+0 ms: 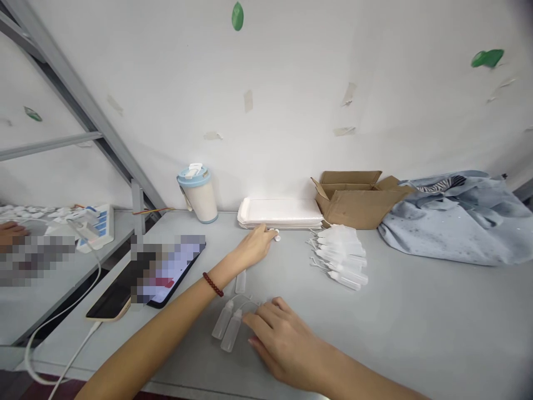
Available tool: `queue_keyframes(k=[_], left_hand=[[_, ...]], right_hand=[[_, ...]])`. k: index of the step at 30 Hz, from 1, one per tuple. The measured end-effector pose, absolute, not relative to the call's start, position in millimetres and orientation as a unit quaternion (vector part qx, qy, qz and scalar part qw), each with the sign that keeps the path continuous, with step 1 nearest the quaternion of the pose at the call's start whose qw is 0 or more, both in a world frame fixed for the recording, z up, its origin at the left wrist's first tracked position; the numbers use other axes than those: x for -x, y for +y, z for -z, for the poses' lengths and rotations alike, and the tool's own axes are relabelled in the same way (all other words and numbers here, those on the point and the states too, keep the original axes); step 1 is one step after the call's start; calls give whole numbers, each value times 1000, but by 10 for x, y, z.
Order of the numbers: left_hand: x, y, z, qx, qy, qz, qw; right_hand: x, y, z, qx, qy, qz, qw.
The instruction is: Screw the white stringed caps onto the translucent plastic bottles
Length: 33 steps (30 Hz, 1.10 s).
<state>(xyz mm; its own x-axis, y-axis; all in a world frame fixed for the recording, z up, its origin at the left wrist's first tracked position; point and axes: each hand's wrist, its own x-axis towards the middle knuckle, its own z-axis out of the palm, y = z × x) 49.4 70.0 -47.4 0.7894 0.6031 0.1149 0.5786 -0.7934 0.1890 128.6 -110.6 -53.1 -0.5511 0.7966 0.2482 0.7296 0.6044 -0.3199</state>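
Observation:
My left hand [257,244], with a dark red bead bracelet [213,284] on its wrist, stretches to the middle of the table. Its fingers are closed together at a small white round piece [277,236]. Nearer to me, my right hand [281,341] is bent loosely, thumb apart from the forefinger. Two translucent squeeze bottles [231,330] with thin white cords lie just left of its fingertips. Another small bottle [240,282] lies under my left forearm, partly hidden. To the right, several similar bottles [339,255] form a row.
A stack of white padded envelopes [281,211] lies by the wall, beside an open cardboard box [358,205]. Grey-blue cloth [458,228] is heaped at right. A lidded cup [200,194] stands at back left. Two phones [177,278], one with a cable, lie left. Another person's hand [12,234] shows far left.

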Motion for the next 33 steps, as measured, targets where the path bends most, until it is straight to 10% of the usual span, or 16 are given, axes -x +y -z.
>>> queue_keyframes(k=[33], left_hand=[[-60, 435, 167, -859, 377, -239, 250]], right_hand=[[-1115, -1094, 704, 416, -894, -40, 160]])
